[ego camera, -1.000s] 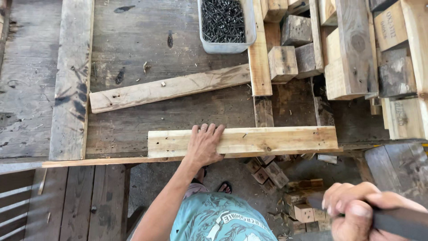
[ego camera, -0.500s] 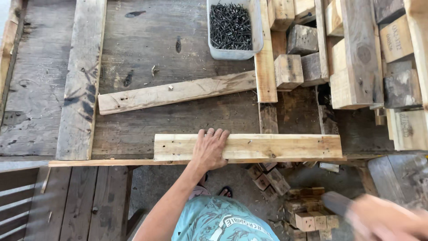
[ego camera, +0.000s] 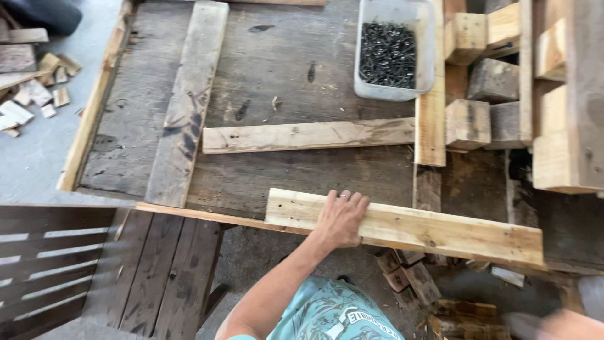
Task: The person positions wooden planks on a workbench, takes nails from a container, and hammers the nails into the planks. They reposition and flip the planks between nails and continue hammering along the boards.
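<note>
My left hand [ego camera: 340, 217] lies flat, fingers spread, on a pale wooden plank [ego camera: 440, 230] that rests along the near edge of a worn wooden worktable [ego camera: 270, 75]. The plank runs slightly downward to the right. My right hand [ego camera: 566, 324] is a blur at the bottom right corner, mostly cut off, with a dark handle [ego camera: 519, 324] sticking out of it to the left. The rest of that tool is hidden.
A second pale plank [ego camera: 302, 135] lies mid-table, and a wide grey board [ego camera: 189, 107] lies to its left. A plastic bin of dark screws [ego camera: 393, 50] stands at the back. Pallet pieces and blocks [ego camera: 469, 123] are stacked right. Offcuts [ego camera: 409, 277] lie on the floor below; a dark slatted pallet [ego camera: 56, 252] is left.
The view has swung left and down. My left hand stays pressed on the plank. My right hand with the dark handle has dropped toward the bottom right corner and blurs.
</note>
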